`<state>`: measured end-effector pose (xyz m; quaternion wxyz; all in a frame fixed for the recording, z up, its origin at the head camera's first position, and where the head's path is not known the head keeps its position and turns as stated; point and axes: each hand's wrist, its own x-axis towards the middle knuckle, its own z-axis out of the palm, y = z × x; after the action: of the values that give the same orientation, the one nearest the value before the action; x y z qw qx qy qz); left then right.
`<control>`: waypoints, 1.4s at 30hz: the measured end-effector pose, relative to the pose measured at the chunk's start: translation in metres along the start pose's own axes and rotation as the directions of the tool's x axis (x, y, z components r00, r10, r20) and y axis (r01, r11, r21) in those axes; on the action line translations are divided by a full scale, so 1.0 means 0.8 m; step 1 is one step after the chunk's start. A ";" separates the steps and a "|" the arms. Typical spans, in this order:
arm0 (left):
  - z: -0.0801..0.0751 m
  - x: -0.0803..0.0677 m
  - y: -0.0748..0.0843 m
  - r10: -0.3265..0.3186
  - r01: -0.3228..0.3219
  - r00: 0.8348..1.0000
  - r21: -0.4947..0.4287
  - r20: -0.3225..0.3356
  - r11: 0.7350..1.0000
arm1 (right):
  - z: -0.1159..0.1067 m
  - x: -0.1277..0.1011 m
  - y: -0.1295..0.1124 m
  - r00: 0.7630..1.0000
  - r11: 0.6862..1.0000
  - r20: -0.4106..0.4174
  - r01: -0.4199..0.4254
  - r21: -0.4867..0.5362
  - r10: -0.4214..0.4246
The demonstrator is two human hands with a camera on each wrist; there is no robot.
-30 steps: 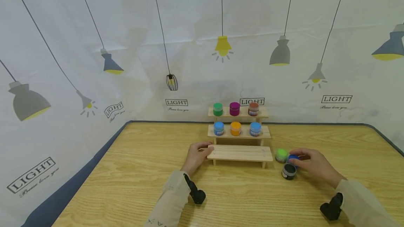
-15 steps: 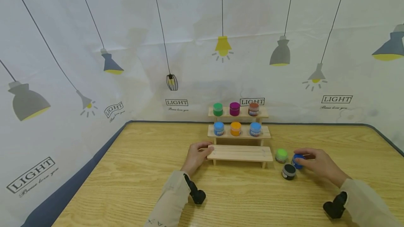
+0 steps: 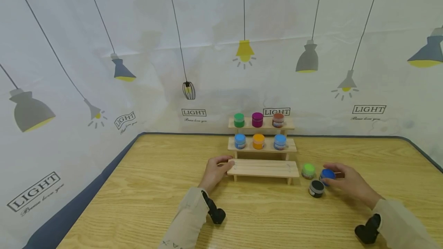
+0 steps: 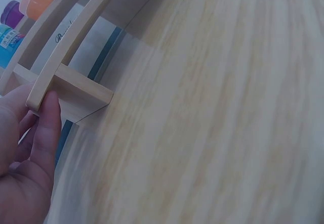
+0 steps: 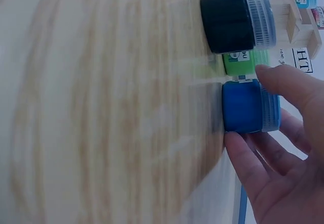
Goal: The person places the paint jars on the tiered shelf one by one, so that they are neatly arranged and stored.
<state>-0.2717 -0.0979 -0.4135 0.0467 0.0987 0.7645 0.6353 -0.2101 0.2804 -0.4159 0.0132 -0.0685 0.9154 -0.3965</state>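
Note:
My left hand [image 3: 215, 171] grips the left end of the lowest step of a three-tier wooden display stand [image 3: 263, 168]. In the left wrist view, the thumb lies over the board [image 4: 76, 37] and fingers [image 4: 48, 123] curl beneath it. At the stand's right, my right hand [image 3: 349, 181] holds a blue paint jar [image 5: 245, 106] between thumb and fingers, its base at the tabletop. Beside it stand a light green jar [image 3: 308, 170] and a black jar [image 3: 316, 188] with a clear lid, both upright.
The middle step bears two light blue jars [image 3: 240, 141] [image 3: 280, 141] around an orange one [image 3: 258, 141]. Green [image 3: 238, 120], purple [image 3: 257, 120] and brown [image 3: 278, 120] jars line the top. A lamp-printed cloth [image 3: 207, 49] hangs behind the wooden table [image 3: 155, 203].
My right hand has shifted slightly right with the blue jar, which now stands a little apart from the light green and black ones. The left hand keeps its hold.

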 end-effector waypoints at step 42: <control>0.001 0.020 -0.032 -0.033 0.033 0.999 0.022 -0.021 0.999 | -0.014 0.008 -0.067 0.965 0.960 -0.020 0.259 -0.106 -0.263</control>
<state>-0.2898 -0.0983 -0.4382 0.0481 0.0800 0.7735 0.6269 -0.2112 0.2512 -0.3694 -0.0582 -0.1824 0.9175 -0.3486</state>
